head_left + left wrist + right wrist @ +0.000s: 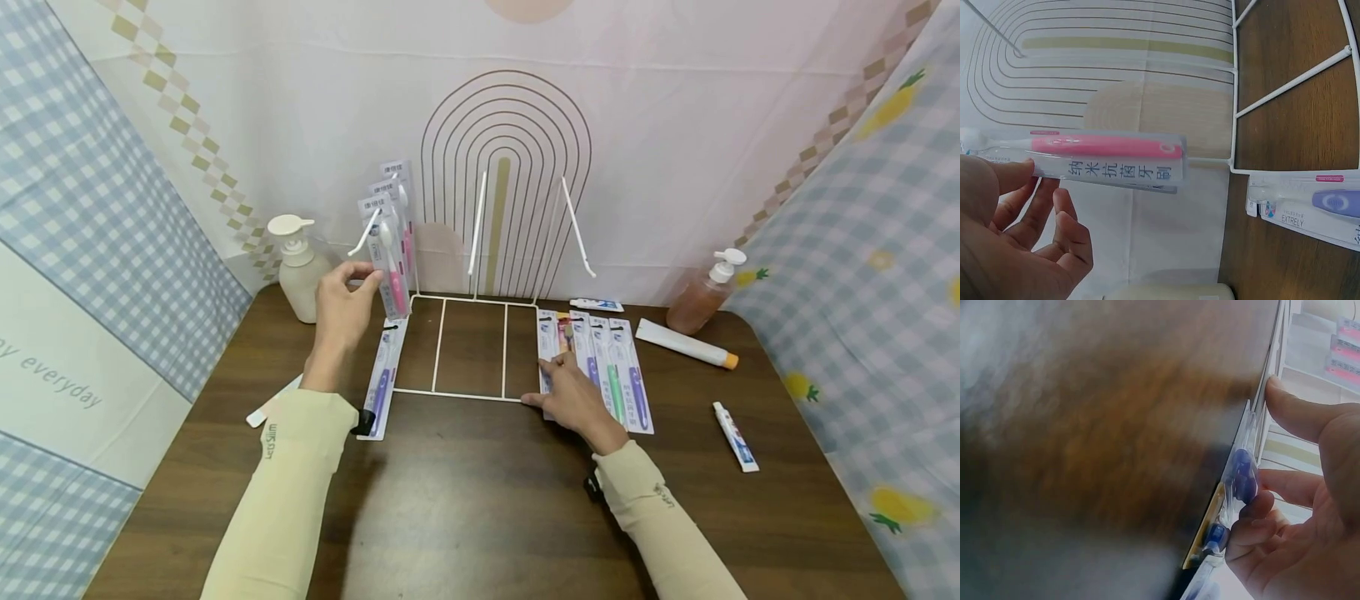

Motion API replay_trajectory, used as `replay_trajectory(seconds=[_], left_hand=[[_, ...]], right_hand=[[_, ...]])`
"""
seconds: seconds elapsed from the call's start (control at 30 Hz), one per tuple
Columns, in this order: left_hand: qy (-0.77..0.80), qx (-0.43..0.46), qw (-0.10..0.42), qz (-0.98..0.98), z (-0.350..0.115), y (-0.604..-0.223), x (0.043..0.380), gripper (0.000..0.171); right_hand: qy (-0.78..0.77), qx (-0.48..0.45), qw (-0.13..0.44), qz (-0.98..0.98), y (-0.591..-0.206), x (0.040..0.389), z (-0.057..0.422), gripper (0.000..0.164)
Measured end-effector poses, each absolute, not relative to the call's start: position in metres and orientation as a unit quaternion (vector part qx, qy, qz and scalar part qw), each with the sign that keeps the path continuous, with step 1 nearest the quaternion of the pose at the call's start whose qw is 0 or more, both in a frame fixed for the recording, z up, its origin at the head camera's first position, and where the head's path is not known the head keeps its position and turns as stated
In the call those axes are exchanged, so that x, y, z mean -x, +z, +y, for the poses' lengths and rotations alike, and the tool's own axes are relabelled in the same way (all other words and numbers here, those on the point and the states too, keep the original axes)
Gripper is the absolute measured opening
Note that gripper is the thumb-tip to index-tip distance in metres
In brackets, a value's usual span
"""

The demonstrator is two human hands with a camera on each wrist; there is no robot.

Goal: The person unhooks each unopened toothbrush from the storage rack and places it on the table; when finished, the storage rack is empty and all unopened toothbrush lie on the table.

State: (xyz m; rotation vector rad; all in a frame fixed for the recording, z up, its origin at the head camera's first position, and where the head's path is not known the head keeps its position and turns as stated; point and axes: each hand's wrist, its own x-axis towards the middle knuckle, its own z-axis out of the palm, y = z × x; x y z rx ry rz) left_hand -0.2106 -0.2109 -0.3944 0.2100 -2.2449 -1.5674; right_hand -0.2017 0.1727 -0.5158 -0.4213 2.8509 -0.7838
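A white wire rack [450, 395] stands on the table with prongs sticking forward. Several boxed toothbrushes with pink handles hang on its left prong [365, 234]. My left hand [345, 304] pinches the lower edge of the front pink toothbrush [395, 279], its other fingers loosely bent in the left wrist view. A packaged purple toothbrush [382, 379] lies beside the rack's left side. My right hand [573, 396] rests at the rack's front right corner, thumb by the wire and fingertips against packaged toothbrushes [615, 387] lying in a row; it partly covers the leftmost ones.
A pump bottle [300, 279] stands at the back left, an amber pump bottle [697, 300] at the back right. Toothpaste tubes lie on the right: a white one with an orange cap [682, 342] and small ones [737, 437]. Another white item [273, 404] lies by my left wrist.
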Motion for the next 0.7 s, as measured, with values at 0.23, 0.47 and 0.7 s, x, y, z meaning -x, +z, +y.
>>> replay_trajectory(seconds=[0.23, 0.47, 0.7], left_hand=[[-0.539, -0.076, 0.185, -0.818, -0.199, -0.378, 0.198, 0.028], [-0.534, -0.054, 0.185, -0.823, -0.195, -0.373, 0.198, 0.026], [-0.537, -0.056, 0.158, -0.827, -0.193, -0.383, 0.193, 0.023]], right_hand=[[-0.256, 0.146, 0.068, 0.953, -0.514, 0.199, 0.172, 0.089], [-0.255, 0.13, 0.095, 0.953, -0.492, 0.189, 0.163, 0.085], [-0.272, 0.141, 0.083, 0.948, -0.503, 0.194, 0.169, 0.089]])
